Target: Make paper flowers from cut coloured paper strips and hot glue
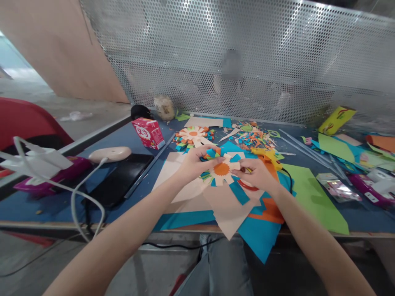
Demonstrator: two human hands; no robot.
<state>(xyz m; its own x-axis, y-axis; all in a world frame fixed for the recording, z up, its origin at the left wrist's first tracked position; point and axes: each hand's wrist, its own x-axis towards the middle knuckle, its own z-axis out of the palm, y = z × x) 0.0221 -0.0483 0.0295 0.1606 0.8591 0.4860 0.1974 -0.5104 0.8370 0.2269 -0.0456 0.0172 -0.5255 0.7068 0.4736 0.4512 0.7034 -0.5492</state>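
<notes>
A paper flower (222, 169) with a cream body, an orange toothed centre and blue, green and orange petals is held just above the table. My left hand (194, 162) pinches its left edge with closed fingers. My right hand (256, 174) grips its right edge, fingers curled. Under the hands lie overlapping cream, blue and orange paper sheets (228, 211). A second finished paper flower (193, 136) lies further back on the blue table (46, 201). A yellow glue gun (268, 156) rests just behind my right hand, and red scissor handles (247, 186) peek out below it.
A red carton (148, 132) stands at back left, beside a black tablet (120, 179) and a cream mouse (110, 154). Paper scraps (254, 137) litter the back centre. Green sheets (311, 193) and a yellow box (336, 120) lie right. A perforated metal screen (247, 57) closes the far side.
</notes>
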